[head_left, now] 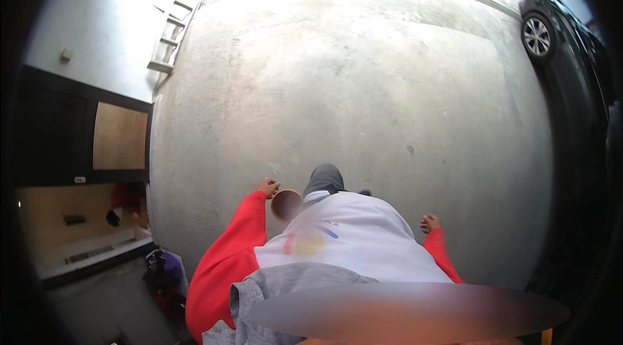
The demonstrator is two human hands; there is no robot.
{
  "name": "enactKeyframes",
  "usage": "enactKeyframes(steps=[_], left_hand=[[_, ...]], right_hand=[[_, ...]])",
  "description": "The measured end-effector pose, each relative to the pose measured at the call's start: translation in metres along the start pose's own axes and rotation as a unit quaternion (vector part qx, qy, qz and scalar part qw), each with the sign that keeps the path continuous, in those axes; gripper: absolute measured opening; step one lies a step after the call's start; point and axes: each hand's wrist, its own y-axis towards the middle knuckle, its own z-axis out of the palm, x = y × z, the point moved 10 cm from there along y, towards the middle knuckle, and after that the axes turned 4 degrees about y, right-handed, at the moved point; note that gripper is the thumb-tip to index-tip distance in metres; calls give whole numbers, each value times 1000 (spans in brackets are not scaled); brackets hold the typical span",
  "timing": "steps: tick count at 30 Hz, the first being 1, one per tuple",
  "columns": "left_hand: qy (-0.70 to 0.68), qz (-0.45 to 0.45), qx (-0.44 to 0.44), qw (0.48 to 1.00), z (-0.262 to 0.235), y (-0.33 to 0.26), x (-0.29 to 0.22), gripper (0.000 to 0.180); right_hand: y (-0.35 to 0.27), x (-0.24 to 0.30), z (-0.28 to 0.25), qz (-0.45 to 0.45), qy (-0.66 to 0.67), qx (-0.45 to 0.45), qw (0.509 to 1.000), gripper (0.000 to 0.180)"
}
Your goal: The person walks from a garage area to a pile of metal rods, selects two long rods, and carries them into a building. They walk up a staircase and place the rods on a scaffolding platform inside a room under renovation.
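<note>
My left hand (268, 187) hangs at my left side, its fingers closed on the rim of a brown round pot (286, 207). The pot is tilted, so its open mouth shows, and it hangs close beside my white shirt. What lies inside it, if anything, is too dark to make out. Out to my right side, my right hand (429, 223) has its fingers curled in, and nothing shows in it. Both arms wear red sleeves. One dark trouser knee (324, 178) is forward over the concrete ground (363, 85).
A dark car (571, 59) stands along the right. On the left, a wooden ladder (174, 24) is by the white wall (97, 27). Nearer on that side are a dark door (58, 124) with a brown panel and a glass pane with reflections. Purple and black items (165, 270) sit below it.
</note>
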Motion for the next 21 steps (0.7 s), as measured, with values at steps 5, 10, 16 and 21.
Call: enactKeyframes(steps=[5,10,16,21], left_hand=[[-99,-179,93,974,43,31,-15,44],[-19,-159,133,978,-18,166,-177,40],[-12,23,43,999,-188,360,-529,39],[-27,232,-32,972,-309,473,-821,36]], right_hand=[[79,318,-59,-167,10,-69,983,41],[142,533,-20,-220,24,-54,974,42],[180,606,38,-109,-30,45,993,46],[244,622,17,67,20,0,998,42]])
